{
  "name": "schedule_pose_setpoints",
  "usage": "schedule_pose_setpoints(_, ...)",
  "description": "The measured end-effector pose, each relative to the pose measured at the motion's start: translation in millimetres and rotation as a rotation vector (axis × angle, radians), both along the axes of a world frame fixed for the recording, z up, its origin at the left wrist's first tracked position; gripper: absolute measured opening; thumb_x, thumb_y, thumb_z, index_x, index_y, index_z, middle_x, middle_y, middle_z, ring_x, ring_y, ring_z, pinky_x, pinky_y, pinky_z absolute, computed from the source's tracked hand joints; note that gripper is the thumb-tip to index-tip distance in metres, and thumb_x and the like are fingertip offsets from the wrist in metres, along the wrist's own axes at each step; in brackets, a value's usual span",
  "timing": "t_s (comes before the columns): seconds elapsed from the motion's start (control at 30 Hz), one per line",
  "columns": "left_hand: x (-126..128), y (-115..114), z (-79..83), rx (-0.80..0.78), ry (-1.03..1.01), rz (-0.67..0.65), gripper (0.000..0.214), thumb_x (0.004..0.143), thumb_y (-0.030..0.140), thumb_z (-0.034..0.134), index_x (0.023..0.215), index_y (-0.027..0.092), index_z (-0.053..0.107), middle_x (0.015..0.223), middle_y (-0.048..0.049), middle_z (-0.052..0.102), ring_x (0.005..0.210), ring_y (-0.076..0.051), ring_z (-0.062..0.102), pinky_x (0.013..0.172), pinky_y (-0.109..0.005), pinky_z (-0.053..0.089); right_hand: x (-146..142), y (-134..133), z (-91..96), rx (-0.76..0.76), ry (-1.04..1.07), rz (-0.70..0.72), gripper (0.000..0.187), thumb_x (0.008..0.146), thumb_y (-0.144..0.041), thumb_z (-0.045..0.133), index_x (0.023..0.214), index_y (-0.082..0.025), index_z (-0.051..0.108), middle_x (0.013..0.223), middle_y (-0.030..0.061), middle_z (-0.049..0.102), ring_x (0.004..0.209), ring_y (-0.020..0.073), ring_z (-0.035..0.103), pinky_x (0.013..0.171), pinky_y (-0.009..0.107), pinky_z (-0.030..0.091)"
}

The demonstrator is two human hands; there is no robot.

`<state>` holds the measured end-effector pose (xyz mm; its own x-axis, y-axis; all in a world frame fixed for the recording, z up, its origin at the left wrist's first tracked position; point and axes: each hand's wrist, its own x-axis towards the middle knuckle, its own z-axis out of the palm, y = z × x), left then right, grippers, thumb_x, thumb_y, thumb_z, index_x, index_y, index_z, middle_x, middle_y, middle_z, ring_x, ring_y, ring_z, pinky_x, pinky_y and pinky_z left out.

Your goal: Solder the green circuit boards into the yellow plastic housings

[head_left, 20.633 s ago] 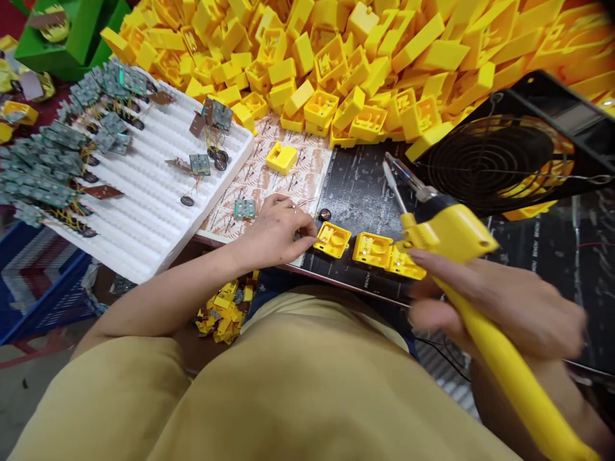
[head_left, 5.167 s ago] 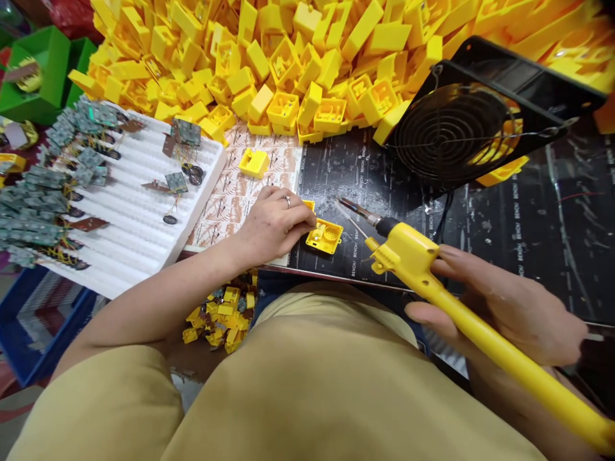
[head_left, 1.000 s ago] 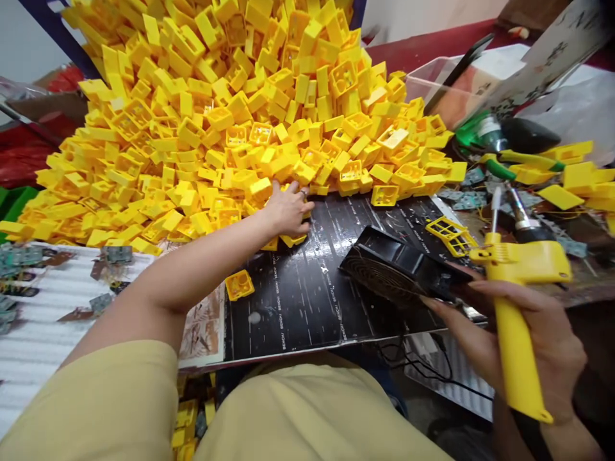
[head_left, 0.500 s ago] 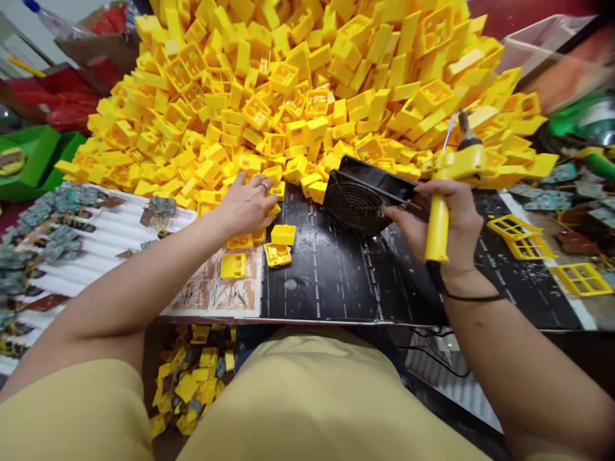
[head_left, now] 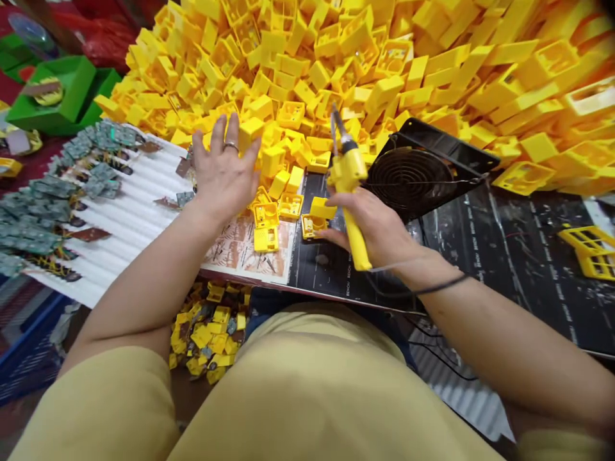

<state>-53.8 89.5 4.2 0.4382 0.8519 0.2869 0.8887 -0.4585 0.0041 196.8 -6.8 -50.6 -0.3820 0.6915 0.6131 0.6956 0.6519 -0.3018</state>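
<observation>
My left hand (head_left: 225, 169) is spread over the near left edge of a heap of yellow plastic housings (head_left: 293, 64), its fingers apart and a ring on one of them. In my right hand (head_left: 379, 224) is a yellow soldering gun (head_left: 349, 169), its metal tip pointing up and away toward the heap. The thumb and a fingertip of that hand reach a yellow housing (head_left: 312, 226) with a second yellow piece (head_left: 323, 208) at its upper edge; whether they grip it I cannot tell. Left of it, open housings (head_left: 266, 239) lie on a printed sheet (head_left: 230, 251).
A black fan (head_left: 408, 176) with a round grille stands just beyond my right hand. Circuit boards (head_left: 43, 211) with wires cover the white corrugated sheet (head_left: 129, 221) at left. Green bins (head_left: 62, 96) stand behind. Yellow window-like frames (head_left: 589, 250) lie at right. More yellow parts (head_left: 211, 333) sit below the table edge.
The view has shifted to the right. My right hand has let go of the fan and moved left with the soldering gun to the small housing. My left hand has lifted and spread its fingers.
</observation>
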Motion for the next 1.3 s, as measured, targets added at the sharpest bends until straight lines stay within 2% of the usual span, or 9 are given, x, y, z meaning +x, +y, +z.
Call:
schedule_pose_setpoints(0.13, 19, -32, -7.8, -0.042, 0.065, -0.239, 0.037, 0.098, 0.021, 0.05, 0.131, 0.019, 0.067, 0.144, -0.0124, 0.062, 0.143, -0.034, 0.048, 0.121, -0.065, 0.03, -6, 27, -14.6, -0.111, 0.016, 0.015, 0.025, 0.101, -0.036, 0.057, 0.12, -0.02, 0.055, 0.097, 0.0049, 0.071, 0.074, 0.0187, 0.07, 0.063, 0.029, 0.056)
schedule_pose_setpoints(0.2, 27, -52, -21.2, -0.121, 0.11, -0.423, 0.035, 0.101, 0.027, 0.048, 0.124, 0.015, 0.07, 0.13, -0.0138, 0.071, 0.13, -0.032, 0.061, 0.113, -0.058, 0.042, 2, 19, -13.8, -0.127, 0.035, 0.011, 0.024, 0.101, -0.035, 0.057, 0.12, -0.021, 0.056, 0.102, 0.0052, 0.071, 0.081, 0.0191, 0.071, 0.067, 0.029, 0.057)
schedule_pose_setpoints(0.3, 30, -72, -42.2, -0.115, 0.114, -0.54, 0.044, 0.101, 0.033, 0.053, 0.137, 0.008, 0.061, 0.139, -0.0173, 0.066, 0.135, -0.033, 0.057, 0.113, -0.057, 0.041, 18, -15, -8.9, -0.116, 0.069, -0.025, 0.032, 0.098, -0.033, 0.064, 0.126, -0.022, 0.054, 0.12, 0.0102, 0.068, 0.109, 0.0242, 0.069, 0.088, 0.034, 0.059)
schedule_pose_setpoints(0.53, 18, -100, -53.2, -0.169, -0.019, -0.672, 0.049, 0.096, 0.023, 0.061, 0.141, 0.009, 0.053, 0.13, -0.0161, 0.07, 0.112, -0.028, 0.067, 0.094, -0.043, 0.056, 35, -93, -18.7, -0.194, 0.049, 0.015, 0.037, 0.096, -0.032, 0.067, 0.128, -0.022, 0.051, 0.129, 0.0123, 0.065, 0.119, 0.0271, 0.066, 0.093, 0.038, 0.06)
schedule_pose_setpoints(0.67, 21, -114, -54.5, -0.131, -0.092, -0.632, 0.047, 0.098, 0.021, 0.054, 0.143, 0.007, 0.05, 0.132, -0.0195, 0.067, 0.114, -0.027, 0.067, 0.096, -0.041, 0.056, 27, -98, -21.7, -0.062, -0.024, -0.158, 0.054, 0.087, -0.051, 0.076, 0.124, -0.019, 0.052, 0.118, 0.0153, 0.068, 0.106, 0.0323, 0.068, 0.087, 0.044, 0.058)
schedule_pose_setpoints(0.77, 13, -114, -51.2, -0.086, -0.104, -0.587, 0.051, 0.097, 0.034, 0.06, 0.142, 0.011, 0.052, 0.135, -0.0189, 0.064, 0.119, -0.029, 0.064, 0.098, -0.043, 0.054, 20, -93, -23.1, 0.003, -0.135, -0.17, 0.037, 0.096, -0.044, 0.067, 0.12, -0.019, 0.053, 0.099, 0.0079, 0.07, 0.091, 0.0247, 0.069, 0.08, 0.037, 0.057)
schedule_pose_setpoints(0.93, -21, -103, -47.3, 0.111, 0.035, -0.165, 0.044, 0.097, 0.05, 0.054, 0.12, 0.017, 0.07, 0.111, -0.0148, 0.071, 0.104, -0.032, 0.064, 0.088, -0.046, 0.052, 17, -93, -24.8, 0.081, -0.163, -0.294, 0.034, 0.094, -0.036, 0.071, 0.118, -0.016, 0.057, 0.095, 0.0089, 0.069, 0.073, 0.0199, 0.066, 0.058, 0.029, 0.046)
schedule_pose_setpoints(1.07, -31, -101, -58.7, 0.045, 0.159, -0.069, 0.059, 0.093, 0.061, 0.056, 0.132, 0.017, 0.065, 0.119, -0.0182, 0.068, 0.112, -0.034, 0.063, 0.081, -0.042, 0.055, 27, -100, -14.5, 0.053, -0.296, -0.358, 0.043, 0.095, -0.052, 0.066, 0.122, -0.019, 0.057, 0.084, 0.0067, 0.065, 0.058, 0.0197, 0.06, 0.046, 0.033, 0.037)
schedule_pose_setpoints(1.3, -31, -98, -49.5, -0.371, -0.155, -0.189, 0.063, 0.092, 0.064, 0.055, 0.134, 0.017, 0.061, 0.124, -0.0134, 0.072, 0.11, -0.027, 0.068, 0.093, -0.038, 0.056, 48, -76, 1.5, -0.124, -0.198, 0.089, 0.032, 0.1, -0.038, 0.058, 0.128, -0.026, 0.049, 0.105, 0.0081, 0.069, 0.092, 0.0279, 0.068, 0.085, 0.046, 0.057)
